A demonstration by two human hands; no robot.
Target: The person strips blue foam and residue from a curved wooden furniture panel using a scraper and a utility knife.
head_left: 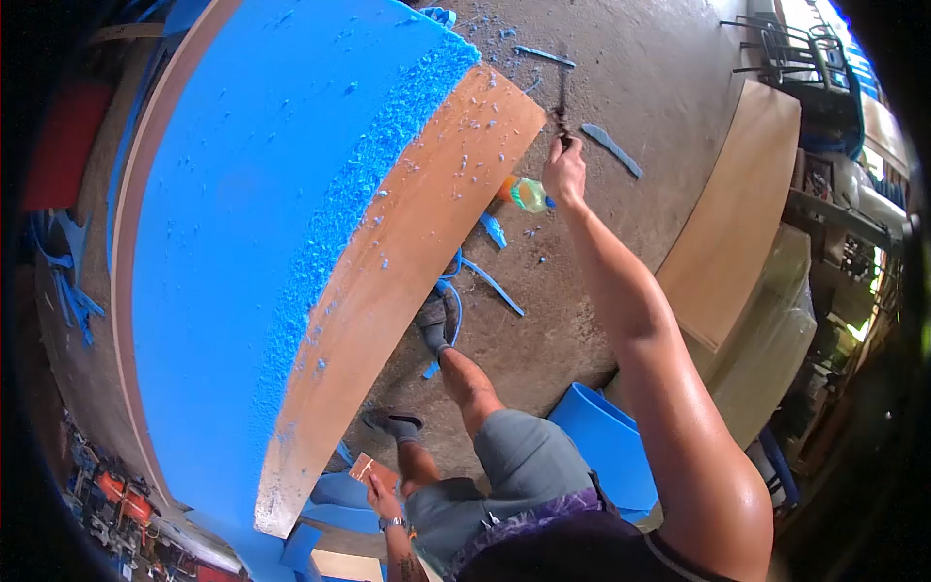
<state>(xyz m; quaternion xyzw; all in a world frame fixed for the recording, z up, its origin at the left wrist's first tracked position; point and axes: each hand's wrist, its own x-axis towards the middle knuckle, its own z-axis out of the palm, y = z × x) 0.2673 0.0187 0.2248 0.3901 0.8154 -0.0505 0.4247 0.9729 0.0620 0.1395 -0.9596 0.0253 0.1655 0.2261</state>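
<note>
My right hand (565, 173) is closed round the handle of a thin, dark, long-bladed tool (562, 102), held out past the far corner of a wooden panel; its exact kind I cannot tell. Low in the view, my left hand (384, 499) grips a flat reddish-brown block (374, 472) near the panel's near end. A large blue foam sheet (233, 194) lies against the curved wooden panel (417, 194). Rough, crumbly blue foam (359, 175) runs along their shared edge, and loose crumbs dot the wood.
Foam strips (611, 150) and crumbs litter the concrete floor (640, 58). A bottle (529, 194) stands below my right hand. A blue bin (601, 446) is beside my legs. Another curved wooden panel (732, 213) leans at the right, near stacked chairs (795, 58).
</note>
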